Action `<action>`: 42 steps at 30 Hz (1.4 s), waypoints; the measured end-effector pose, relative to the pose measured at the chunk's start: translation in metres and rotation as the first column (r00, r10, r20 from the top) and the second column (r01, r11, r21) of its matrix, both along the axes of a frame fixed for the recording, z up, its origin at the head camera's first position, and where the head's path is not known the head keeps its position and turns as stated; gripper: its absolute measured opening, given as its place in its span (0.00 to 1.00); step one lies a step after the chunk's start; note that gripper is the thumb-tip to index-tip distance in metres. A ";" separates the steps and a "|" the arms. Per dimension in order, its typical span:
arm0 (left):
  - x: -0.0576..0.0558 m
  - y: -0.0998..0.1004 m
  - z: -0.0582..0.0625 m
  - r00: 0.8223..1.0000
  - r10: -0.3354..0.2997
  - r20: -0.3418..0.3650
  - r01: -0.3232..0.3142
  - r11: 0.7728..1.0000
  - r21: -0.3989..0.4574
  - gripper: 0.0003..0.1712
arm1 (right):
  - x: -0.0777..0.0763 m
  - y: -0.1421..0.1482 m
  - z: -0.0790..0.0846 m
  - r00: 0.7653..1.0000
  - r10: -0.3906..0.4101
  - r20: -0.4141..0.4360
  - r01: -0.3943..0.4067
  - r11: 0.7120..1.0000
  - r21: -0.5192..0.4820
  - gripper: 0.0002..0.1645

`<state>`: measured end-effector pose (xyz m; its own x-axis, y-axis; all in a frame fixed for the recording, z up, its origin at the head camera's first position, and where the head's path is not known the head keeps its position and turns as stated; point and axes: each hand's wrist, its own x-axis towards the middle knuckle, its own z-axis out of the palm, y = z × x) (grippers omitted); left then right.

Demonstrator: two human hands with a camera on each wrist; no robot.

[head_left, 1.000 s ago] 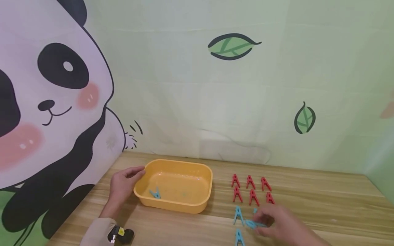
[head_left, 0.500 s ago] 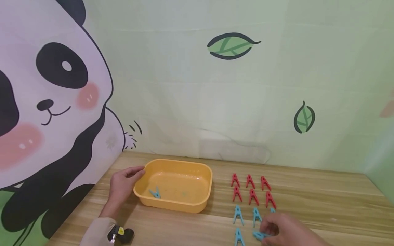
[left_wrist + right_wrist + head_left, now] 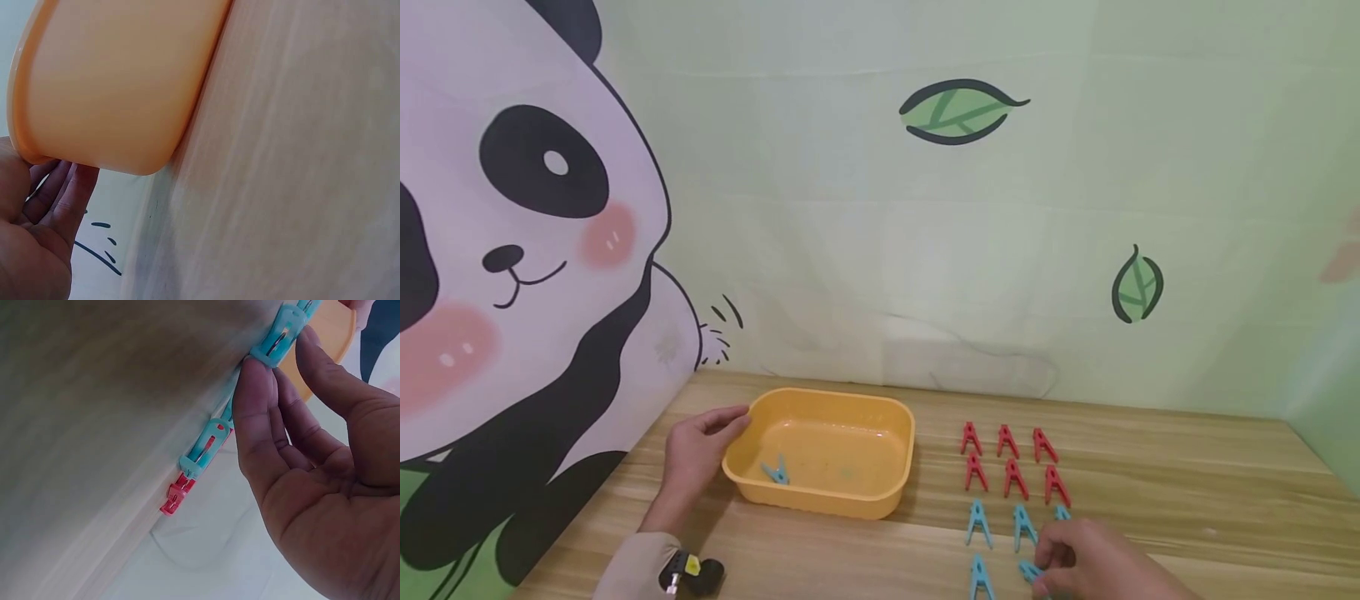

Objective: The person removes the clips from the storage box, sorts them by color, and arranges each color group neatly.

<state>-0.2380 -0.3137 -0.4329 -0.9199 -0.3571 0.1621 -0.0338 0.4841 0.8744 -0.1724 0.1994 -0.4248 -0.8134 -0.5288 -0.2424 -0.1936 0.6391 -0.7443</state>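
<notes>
My left hand [image 3: 694, 450] grips the left rim of a yellow-orange plastic basin [image 3: 820, 500], thumb at the rim and fingers against the outer wall in the left wrist view. One blue clothespin [image 3: 778, 473] lies inside the basin at its left. At the lower right, my right hand [image 3: 1093, 558] pinches another blue clothespin [image 3: 279, 336] between thumb and fingers, low at the tabletop. Close by lie other blue clothespins [image 3: 977, 527], partly hidden by the right hand. Behind these, red clothespins [image 3: 1014, 479] lie in two rows.
A wooden tabletop [image 3: 1187, 483] carries everything. A green wall with printed leaves [image 3: 962, 242] rises at its back, and a panda picture [image 3: 550, 292] covers the left side. A black device [image 3: 688, 572] is strapped to the left wrist.
My right hand has moved slightly right and toward me, lowering its clothespin to the tabletop beside the other blue ones. The left hand stays on the basin.
</notes>
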 end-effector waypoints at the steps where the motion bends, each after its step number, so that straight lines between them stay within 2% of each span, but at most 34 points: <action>1: 0.000 0.000 0.000 1.000 -0.001 -0.002 0.001 1.000 0.001 0.20 | -0.002 0.002 -0.004 1.000 0.007 -0.017 -0.007 1.000 0.007 0.06; 6: 0.000 0.001 0.000 1.000 -0.003 -0.008 0.003 1.000 -0.007 0.19 | -0.008 0.007 -0.015 0.999 0.001 -0.034 -0.001 1.000 0.024 0.06; 11: 0.000 0.001 0.000 1.000 -0.004 -0.004 0.004 1.000 -0.015 0.20 | -0.001 0.000 -0.001 1.000 -0.016 0.000 0.016 1.000 0.013 0.05; 13: 0.000 0.000 0.000 1.000 -0.004 -0.005 0.004 1.000 -0.013 0.20 | 0.000 0.000 -0.001 1.000 -0.023 0.003 0.022 1.000 0.012 0.05; 15: 0.001 0.000 0.000 1.000 -0.005 -0.008 0.005 1.000 -0.013 0.20 | -0.006 0.005 -0.014 0.999 -0.032 0.011 0.032 0.999 0.000 0.07; 18: 0.001 0.001 0.001 1.000 -0.003 -0.014 0.003 1.000 -0.010 0.19 | -0.020 0.019 -0.043 0.999 -0.022 0.041 0.023 0.999 -0.038 0.14; 19: 0.002 0.001 0.002 1.000 -0.004 -0.014 0.003 1.000 -0.010 0.20 | -0.020 0.019 -0.044 0.998 -0.034 0.050 0.036 0.999 -0.038 0.14; 21: 0.002 0.001 0.002 1.000 -0.004 -0.017 0.004 1.000 -0.010 0.20 | -0.015 0.013 -0.033 0.997 -0.044 0.059 0.046 0.998 -0.042 0.13; 25: 0.002 0.001 0.002 1.000 -0.005 -0.013 0.004 1.000 -0.011 0.20 | 0.005 -0.006 0.006 0.998 -0.059 0.038 0.061 0.998 -0.034 0.07; 29: 0.001 0.001 0.001 1.000 -0.004 -0.013 0.004 1.000 -0.009 0.20 | 0.006 -0.005 0.007 1.000 -0.027 0.012 0.028 0.998 -0.060 0.08; 33: 0.001 0.001 0.001 1.000 -0.001 -0.014 0.001 1.000 -0.010 0.20 | 0.006 -0.006 0.007 0.999 -0.030 0.010 0.031 0.998 -0.059 0.09; 35: 0.001 0.000 0.001 1.000 0.003 -0.014 -0.003 1.000 -0.010 0.19 | 0.006 -0.007 0.008 0.998 -0.052 0.027 0.053 0.998 -0.046 0.09; 39: 0.000 0.000 0.000 1.000 0.002 -0.022 -0.002 1.000 -0.018 0.19 | 0.006 -0.013 0.013 0.987 -0.146 0.061 0.146 0.989 0.011 0.13; 42: 0.000 0.000 -0.001 1.000 -0.001 -0.021 0.001 1.000 -0.021 0.19 | 0.003 -0.019 0.021 0.983 -0.183 0.017 0.182 0.983 0.028 0.16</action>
